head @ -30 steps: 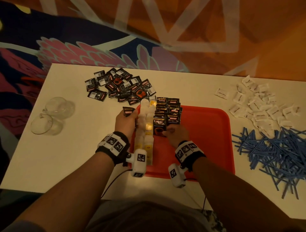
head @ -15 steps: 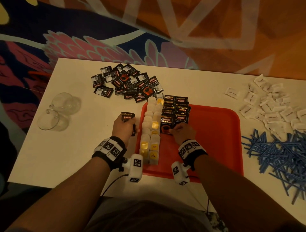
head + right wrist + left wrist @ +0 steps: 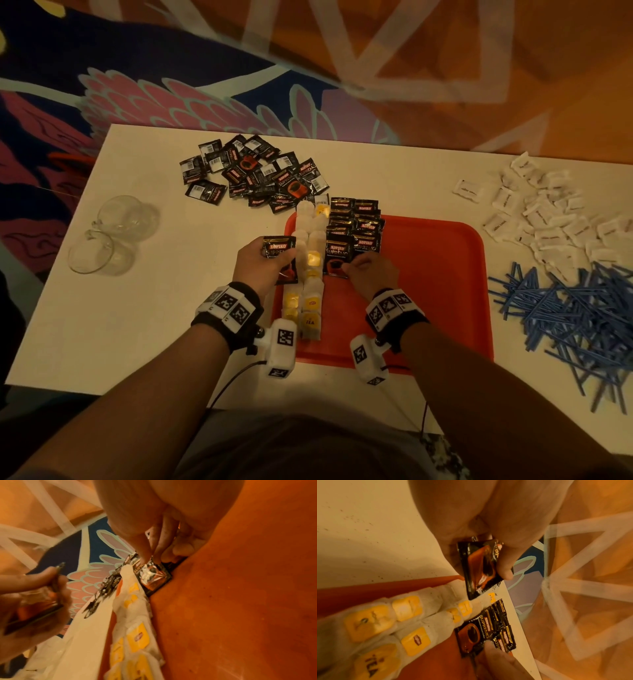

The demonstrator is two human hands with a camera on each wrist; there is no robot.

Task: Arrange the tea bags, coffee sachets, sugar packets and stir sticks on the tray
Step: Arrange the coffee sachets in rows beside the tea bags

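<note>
A red tray [image 3: 445, 274] carries two columns of tea bags [image 3: 310, 301] along its left side and, beside them, rows of black coffee sachets [image 3: 356, 222]. My left hand [image 3: 263, 263] grips one coffee sachet [image 3: 279, 253] by its lower part, face up, just above the tray's left edge; in the left wrist view this held sachet [image 3: 479, 566] hangs over the tea bags [image 3: 406, 615]. My right hand [image 3: 370, 274] pinches the near corner of the front sachet [image 3: 337, 257] of the rows, which lies flat on the tray [image 3: 240, 601] as the front sachet [image 3: 154, 577] under my fingertips.
A loose pile of coffee sachets [image 3: 253, 174] lies behind the tray's left corner. White sugar packets [image 3: 548, 219] are scattered at the back right, with a heap of blue stir sticks [image 3: 582, 315] in front of them. Two glass cups [image 3: 113, 236] stand at the left.
My left hand has brought its sachet back from beside the tea bags toward me and turned it face up. My right hand has stayed on the front sachet.
</note>
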